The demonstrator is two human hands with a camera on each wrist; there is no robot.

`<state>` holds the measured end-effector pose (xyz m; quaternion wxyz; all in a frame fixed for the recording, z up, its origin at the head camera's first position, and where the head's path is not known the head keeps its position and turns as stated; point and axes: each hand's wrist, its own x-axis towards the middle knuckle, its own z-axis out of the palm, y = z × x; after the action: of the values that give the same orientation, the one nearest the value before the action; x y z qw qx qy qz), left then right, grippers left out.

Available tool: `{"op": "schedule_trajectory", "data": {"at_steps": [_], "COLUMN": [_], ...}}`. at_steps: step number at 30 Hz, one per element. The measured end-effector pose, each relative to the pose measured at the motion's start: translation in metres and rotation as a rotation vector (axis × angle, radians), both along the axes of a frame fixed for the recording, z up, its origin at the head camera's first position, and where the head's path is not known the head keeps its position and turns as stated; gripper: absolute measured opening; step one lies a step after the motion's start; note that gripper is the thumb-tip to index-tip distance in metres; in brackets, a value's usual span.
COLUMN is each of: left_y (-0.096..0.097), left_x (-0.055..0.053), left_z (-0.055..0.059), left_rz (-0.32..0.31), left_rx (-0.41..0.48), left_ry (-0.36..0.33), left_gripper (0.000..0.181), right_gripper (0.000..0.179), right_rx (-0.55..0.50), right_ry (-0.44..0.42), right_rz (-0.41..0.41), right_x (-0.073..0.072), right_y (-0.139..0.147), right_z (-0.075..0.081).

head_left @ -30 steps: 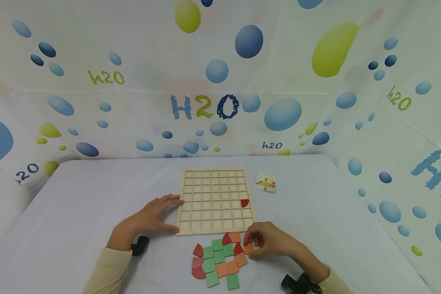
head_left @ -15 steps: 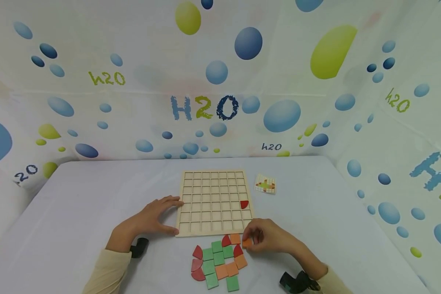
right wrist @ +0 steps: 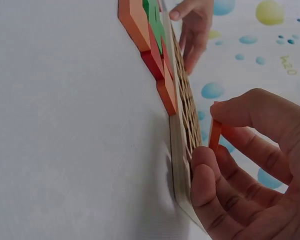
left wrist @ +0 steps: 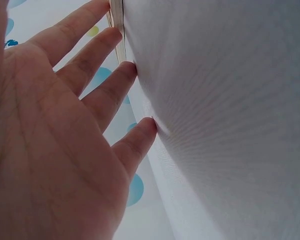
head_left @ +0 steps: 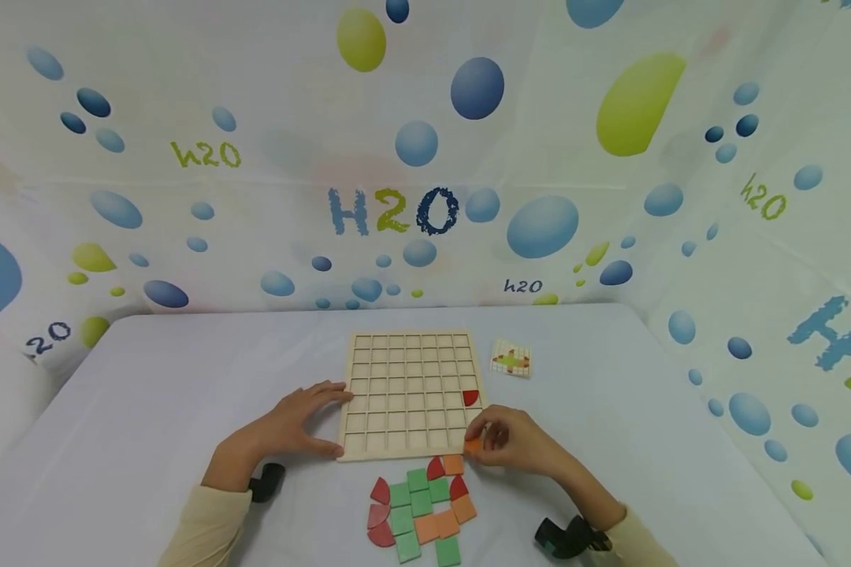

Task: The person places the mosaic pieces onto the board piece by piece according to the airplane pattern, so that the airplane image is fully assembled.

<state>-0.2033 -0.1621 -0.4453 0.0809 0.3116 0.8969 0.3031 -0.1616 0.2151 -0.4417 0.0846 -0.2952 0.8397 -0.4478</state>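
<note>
A wooden grid board lies mid-table with one red quarter-circle tile in a cell near its right side. Close over the board's front right corner, my right hand pinches an orange square tile between thumb and fingers. On the left, my left hand rests with spread, straight fingers at the board's left edge, its fingertips against the wooden side in the left wrist view. In front of the board lies a cluster of green square tiles, orange square tiles and red quarter-circle tiles.
A small pattern card lies to the right of the board's far corner. White cloth covers the table, and a curtain with blue and green spots hangs behind it. A black wrist camera sits on the right forearm.
My right hand has moved away from the tile cluster, forward to the board's front right corner, carrying the orange square tile. The left hand keeps its place at the board's edge.
</note>
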Motion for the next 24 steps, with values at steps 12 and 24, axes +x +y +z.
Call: {"op": "schedule_trajectory", "data": {"at_steps": [12,24], "left_y": [-0.003,-0.004], "left_x": [-0.003,-0.004], "left_z": [0.0,0.002], "left_rz": [0.007,0.007], "left_rx": [-0.003,-0.007], "left_ry": [-0.014,-0.03], "left_gripper": [0.077,0.078], "right_gripper": [0.019,0.017], "right_rx": [-0.031,-0.035], "right_ry": [-0.001,0.012], "right_rz": [-0.063,-0.14], "right_x": [-0.012,-0.024], "right_y": [0.001,0.001], "right_z": [-0.006,-0.011]}}
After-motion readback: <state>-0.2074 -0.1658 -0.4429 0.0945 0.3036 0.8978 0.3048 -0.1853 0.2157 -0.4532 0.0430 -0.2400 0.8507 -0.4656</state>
